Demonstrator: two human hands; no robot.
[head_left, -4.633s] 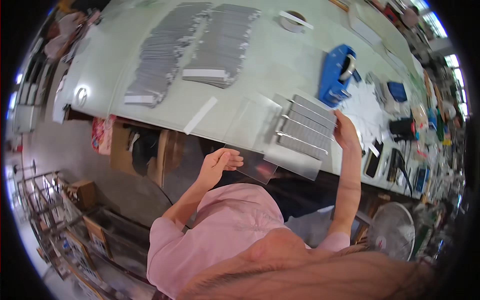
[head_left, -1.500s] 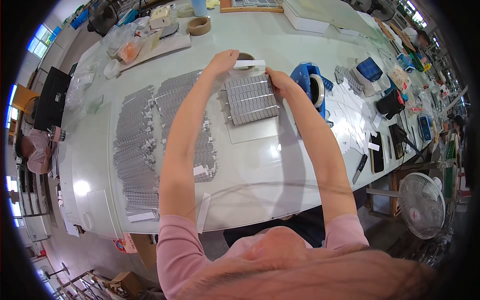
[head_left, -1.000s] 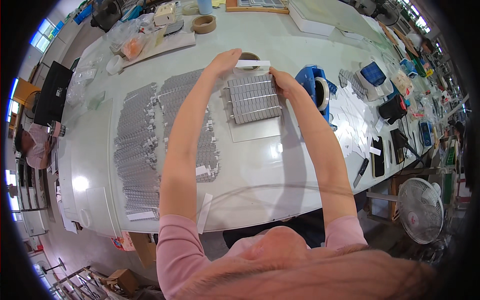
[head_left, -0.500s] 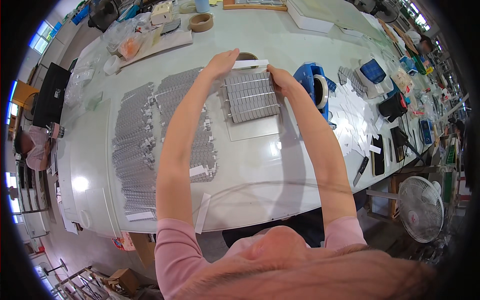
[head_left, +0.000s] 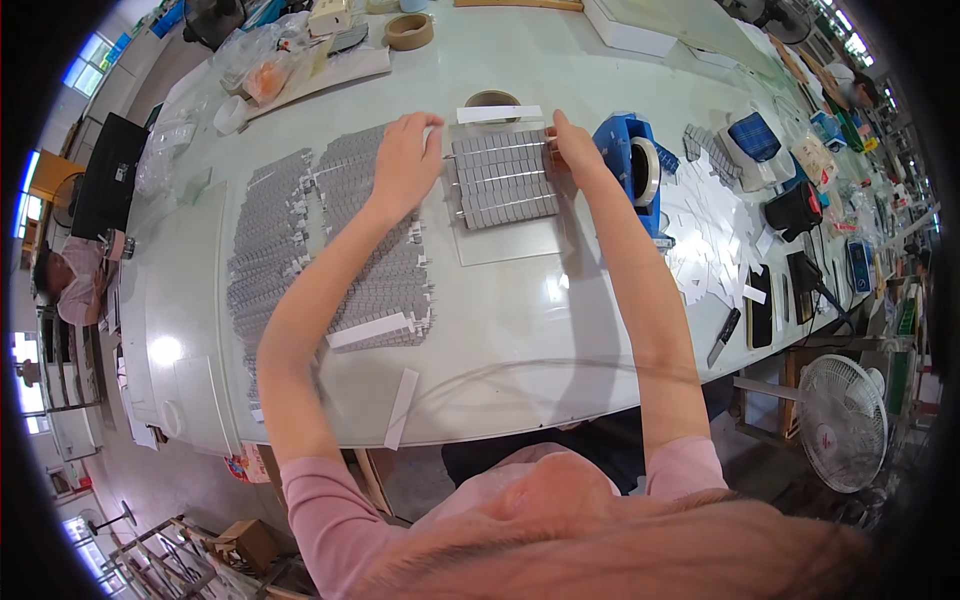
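Across a glossy, pale green-white worktable (head_left: 485, 345) in a cluttered workshop, we found two bare hands at a grey rectangular panel of small interlocking tiles (head_left: 505, 187), lying near the table's middle, partly over a clear rectangular sheet (head_left: 515, 248). A white round cage fan (head_left: 842, 422) stood off the table's right corner, and a brown cardboard box (head_left: 252, 543) sat at lower left. The left hand (head_left: 408, 165) was open, with nothing seen in it, just left of the panel; the right hand (head_left: 578, 150) bent around the panel's right edge, but we could not tell whether it gripped.

Bright, thin metal rods (head_left: 507, 178) crossed the panel in parallel lines. To its left spread two long, ridged grey stacks (head_left: 268, 265), ragged with white tabs; a flat white strip (head_left: 368, 330) lay across the right-hand one. Behind the panel, another white strip (head_left: 497, 114) crossed a brown tape ring (head_left: 492, 99).

A blue plastic dispenser (head_left: 612, 150) held a pale tape roll (head_left: 645, 172). In a crumpled, clear plastic bag (head_left: 240, 58) we saw something orange (head_left: 268, 80), its kind unclear.
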